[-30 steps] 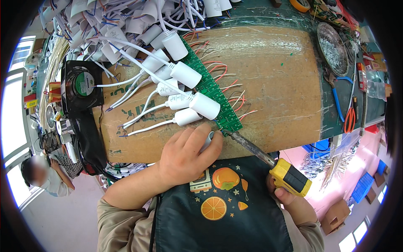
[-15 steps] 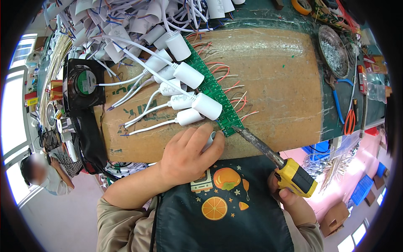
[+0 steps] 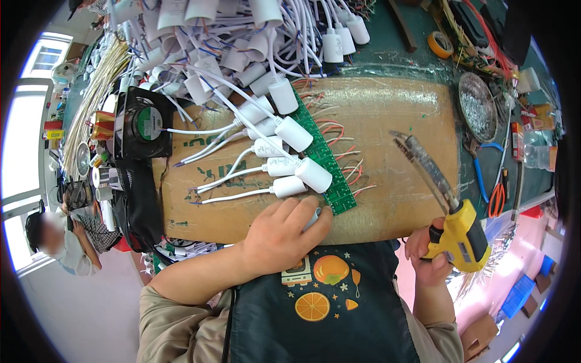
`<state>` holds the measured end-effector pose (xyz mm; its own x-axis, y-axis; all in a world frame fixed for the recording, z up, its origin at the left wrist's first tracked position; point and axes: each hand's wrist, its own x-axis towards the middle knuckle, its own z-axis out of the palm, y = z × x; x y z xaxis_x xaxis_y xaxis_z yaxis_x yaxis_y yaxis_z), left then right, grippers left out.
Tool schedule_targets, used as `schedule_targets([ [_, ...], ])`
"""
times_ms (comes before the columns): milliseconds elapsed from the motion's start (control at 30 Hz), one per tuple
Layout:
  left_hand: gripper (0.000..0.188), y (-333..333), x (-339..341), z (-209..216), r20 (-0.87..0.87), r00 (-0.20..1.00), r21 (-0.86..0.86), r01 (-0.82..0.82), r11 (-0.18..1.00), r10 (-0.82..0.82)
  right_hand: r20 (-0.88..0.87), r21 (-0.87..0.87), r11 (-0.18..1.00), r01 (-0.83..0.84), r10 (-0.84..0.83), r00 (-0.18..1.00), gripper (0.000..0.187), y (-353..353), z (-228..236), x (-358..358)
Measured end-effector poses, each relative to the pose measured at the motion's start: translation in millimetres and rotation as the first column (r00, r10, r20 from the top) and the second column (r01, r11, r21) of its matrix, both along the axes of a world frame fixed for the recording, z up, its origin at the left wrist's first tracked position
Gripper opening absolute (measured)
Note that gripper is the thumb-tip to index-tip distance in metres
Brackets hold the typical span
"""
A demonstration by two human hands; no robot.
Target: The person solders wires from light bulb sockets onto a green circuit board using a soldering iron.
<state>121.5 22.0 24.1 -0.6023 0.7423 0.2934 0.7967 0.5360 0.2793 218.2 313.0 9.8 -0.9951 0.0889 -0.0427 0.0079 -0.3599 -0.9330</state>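
Observation:
My left hand (image 3: 281, 233) is closed around a white cylindrical lamp holder (image 3: 312, 219), mostly hidden by the fingers, at the near end of a long green circuit board strip (image 3: 330, 154). Off to the right, my right hand (image 3: 428, 251) grips a yellow and black soldering gun (image 3: 465, 239). Its long dark metal barrel points up and away to the left, with the tip apart from the board. Several white lamp holders (image 3: 313, 175) with white cables lie along the board's left side. Short red and white wires stick out from its right edge.
A worn cardboard sheet (image 3: 405, 181) lies under the work. At left stands a black fan (image 3: 145, 124); a heap of white lamp holders (image 3: 242, 54) is piled behind. On the right are a metal bowl (image 3: 478, 109), blue-handled pliers (image 3: 480, 175) and yellow tape (image 3: 440, 45). Another person (image 3: 75, 242) sits far left.
The soldering gun has come away from the near end of the board and moved right with my right hand. My left hand keeps its hold beside the board. The whole view has shifted slightly.

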Motion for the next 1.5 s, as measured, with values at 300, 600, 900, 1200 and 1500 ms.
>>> schedule_targets([
  [300,0.074,-21.3,-62.1,61.7,-0.166,0.984,-0.023,-0.072,0.997,0.067,-0.03,-0.116,0.99,0.084,-0.089,0.996,0.074,5.6,-14.1,-34.7],
  [600,0.092,-47.0,-75.5,80.2,0.022,0.981,-0.401,-0.169,0.901,0.194,-0.054,-0.097,0.993,0.075,-0.08,0.995,0.071,5.5,-17.3,-38.1],
  [900,0.089,-48.2,-76.9,81.9,-0.186,0.966,-0.34,-0.236,0.91,0.181,0.0,-0.19,0.979,0.076,-0.078,0.997,0.075,4.4,-12.8,-36.8],
  [1200,0.087,-40.9,-97.9,79.0,-0.101,0.995,-0.441,-0.03,0.897,-0.016,-0.029,-0.177,0.981,0.079,-0.086,0.996,0.071,4.0,-13.1,-38.7],
  [1500,0.087,-56.6,-68.9,60.3,-0.092,0.951,-0.346,-0.308,0.886,0.295,-0.051,-0.143,0.986,0.089,-0.097,0.994,0.07,3.9,-15.6,-41.2],
])
